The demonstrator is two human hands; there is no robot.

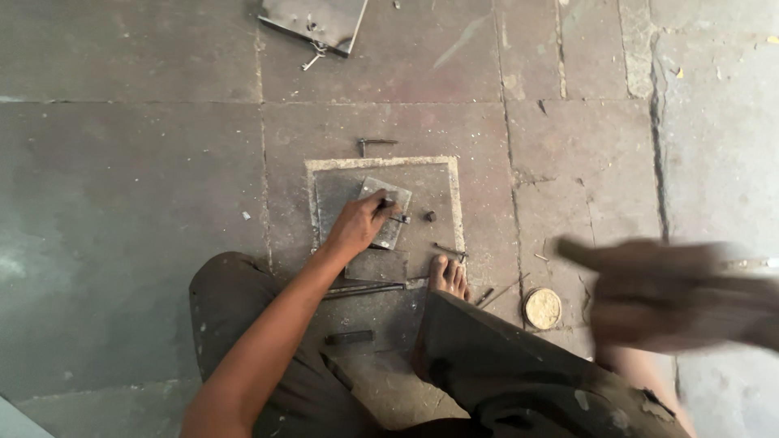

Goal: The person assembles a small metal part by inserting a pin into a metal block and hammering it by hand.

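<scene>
Crouching on a grey stone-slab floor [138,178], a person presses the left hand [357,227] onto a small grey square metal plate [388,212] at the centre of the frame, the fingers pinching a short dark metal pin [398,217] against the plate's face. That plate lies tilted on a larger flat dark metal sheet [337,203], inside a pale chalky square outline [381,162] marked on the floor. A small dark round nut [430,216] sits just right of the plate, apart from it, within the outline.

The right hand [649,292] sweeps through the right of the frame as a blur; whether its grip is spread or closed cannot be told. A round shallow brass-coloured tin [543,308] rests on the floor right of the bare foot [449,278], holding something pale and grainy that is too small to make out.

Thin dark metal rods [365,289] lie across the floor just below the sheet, between knee and foot. A bent metal rod [375,143] lies just above the outline's top edge. Another grey metal plate [312,20] with a small wire piece beside it sits at the upper edge, well apart. Bare slabs stretch wide to the left and upper right of the outline.
</scene>
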